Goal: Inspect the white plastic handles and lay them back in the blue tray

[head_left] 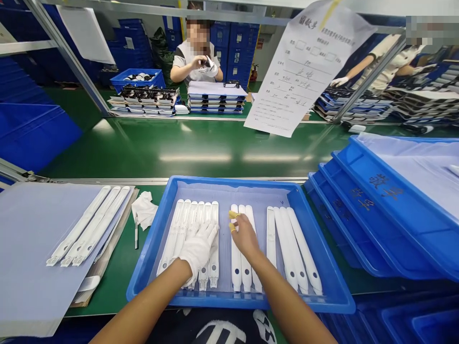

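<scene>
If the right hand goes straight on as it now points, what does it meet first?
Probably the far rim of the blue tray; the right hand rests on the white plastic strips, but depth is unclear.

Ahead of us runs a long green workbench (172, 148), its glossy top reflecting pale strip lights, and a slanted aluminium post (68, 57) rises from its edge on our left. A printed paper notice (308, 67) hangs in front of us on the right. Beyond the bench, stacked blue plastic crates (240, 48) stand against a white wall (267, 50), with a red fire extinguisher (254, 72) just beside them.
</scene>
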`<state>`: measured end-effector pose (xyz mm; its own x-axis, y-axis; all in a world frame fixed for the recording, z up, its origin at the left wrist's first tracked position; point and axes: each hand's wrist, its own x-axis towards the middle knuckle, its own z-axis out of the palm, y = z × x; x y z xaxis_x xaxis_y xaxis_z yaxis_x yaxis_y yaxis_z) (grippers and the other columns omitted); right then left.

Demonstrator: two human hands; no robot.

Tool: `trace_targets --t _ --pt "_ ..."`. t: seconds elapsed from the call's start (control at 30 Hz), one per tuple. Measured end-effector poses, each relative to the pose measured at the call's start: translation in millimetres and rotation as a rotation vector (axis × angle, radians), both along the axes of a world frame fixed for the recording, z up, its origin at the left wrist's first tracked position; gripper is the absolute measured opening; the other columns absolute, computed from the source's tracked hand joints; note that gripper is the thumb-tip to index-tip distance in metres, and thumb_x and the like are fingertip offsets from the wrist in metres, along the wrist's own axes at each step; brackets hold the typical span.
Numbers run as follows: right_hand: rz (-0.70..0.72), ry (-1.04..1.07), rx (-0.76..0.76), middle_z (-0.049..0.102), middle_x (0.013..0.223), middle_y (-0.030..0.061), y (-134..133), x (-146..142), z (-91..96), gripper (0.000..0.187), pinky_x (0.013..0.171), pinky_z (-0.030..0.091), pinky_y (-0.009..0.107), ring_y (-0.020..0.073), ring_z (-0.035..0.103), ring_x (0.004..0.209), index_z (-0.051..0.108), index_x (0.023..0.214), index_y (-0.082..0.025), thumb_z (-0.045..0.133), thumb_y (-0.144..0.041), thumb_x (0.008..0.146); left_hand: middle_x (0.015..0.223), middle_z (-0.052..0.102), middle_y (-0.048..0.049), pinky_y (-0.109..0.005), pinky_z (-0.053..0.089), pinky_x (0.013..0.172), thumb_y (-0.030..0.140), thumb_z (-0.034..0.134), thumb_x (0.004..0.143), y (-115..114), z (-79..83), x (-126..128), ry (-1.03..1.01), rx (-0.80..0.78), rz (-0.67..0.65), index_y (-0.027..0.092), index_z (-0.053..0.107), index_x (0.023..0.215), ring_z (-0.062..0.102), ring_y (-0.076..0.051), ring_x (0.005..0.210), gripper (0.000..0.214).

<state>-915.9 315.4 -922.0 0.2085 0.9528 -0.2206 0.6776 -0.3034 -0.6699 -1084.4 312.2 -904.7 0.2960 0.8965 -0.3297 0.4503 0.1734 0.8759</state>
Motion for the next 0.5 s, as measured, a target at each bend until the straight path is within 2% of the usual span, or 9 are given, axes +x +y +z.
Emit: trace_targets --t 0.13,0.27,0.33,0.4,0.43,0.5 --pt "-0.034 -0.182 -0.092 0.056 0.133 0.0194 -14.2 24.5 3.3 0.041 0.096 0.050 0.043 0.0314 0.058 0.120 0.061 0.129 -0.012 0.050 -0.004 0.090 0.140 0.055 -0.0104 -0.050 0.047 0.104 0.039 0.059 0.095 4.0 -4.0 7.3 0.032 -0.023 -0.052 0.023 0.060 0.128 0.056 -0.027 0.122 0.036" --pt "-0.024 -0.292 -0.161 0.059 0.132 0.0130 -22.8 30.6 -0.6 0.038 0.098 0.049 0.043 0.0253 0.058 0.118 0.059 0.126 -0.013 0.051 -0.001 0.092 0.142 0.054 -0.0116 -0.055 0.041 0.108 0.040 0.061 0.094 -0.1 -10.3 37.1 0.079 -0.092 -0.109 0.021 0.057 0.133 0.052 -0.030 0.128 0.044" --pt "-0.013 -0.329 -0.182 0.059 0.132 0.0107 -23.2 28.5 -2.0 0.034 0.097 0.051 0.042 0.0233 0.061 0.114 0.059 0.125 -0.015 0.052 -0.004 0.094 0.143 0.052 -0.0169 -0.056 0.037 0.111 0.032 0.069 0.087 -2.9 -15.3 55.8 0.100 -0.154 -0.115 0.017 0.051 0.140 0.050 -0.034 0.132 0.058" --pt "0.002 -0.360 -0.196 0.060 0.132 0.0107 -22.8 25.8 -1.6 0.033 0.097 0.051 0.042 0.0228 0.061 0.113 0.060 0.124 -0.015 0.053 -0.004 0.094 0.144 0.049 -0.0255 -0.057 0.035 0.111 0.017 0.078 0.075 -3.4 -20.8 71.2 0.097 -0.238 -0.079 0.009 0.042 0.146 0.050 -0.039 0.132 0.081" --pt "0.011 -0.372 -0.199 0.060 0.132 0.0113 -22.7 24.7 -0.6 0.033 0.097 0.051 0.042 0.0229 0.061 0.114 0.059 0.125 -0.014 0.052 -0.004 0.094 0.141 0.051 -0.0271 -0.057 0.036 0.110 0.011 0.078 0.071 -2.3 -23.2 76.4 0.075 -0.285 -0.048 0.006 0.039 0.147 0.052 -0.040 0.129 0.085" --pt "0.033 -0.386 -0.197 0.060 0.131 0.0138 -23.2 23.0 2.4 0.034 0.099 0.049 0.041 0.0239 0.060 0.116 0.059 0.126 -0.011 0.048 -0.003 0.095 0.127 0.062 -0.0204 -0.054 0.042 0.105 0.010 0.074 0.075 1.9 -25.0 80.3 -0.019 -0.382 0.037 0.009 0.045 0.142 0.062 -0.033 0.116 0.073"
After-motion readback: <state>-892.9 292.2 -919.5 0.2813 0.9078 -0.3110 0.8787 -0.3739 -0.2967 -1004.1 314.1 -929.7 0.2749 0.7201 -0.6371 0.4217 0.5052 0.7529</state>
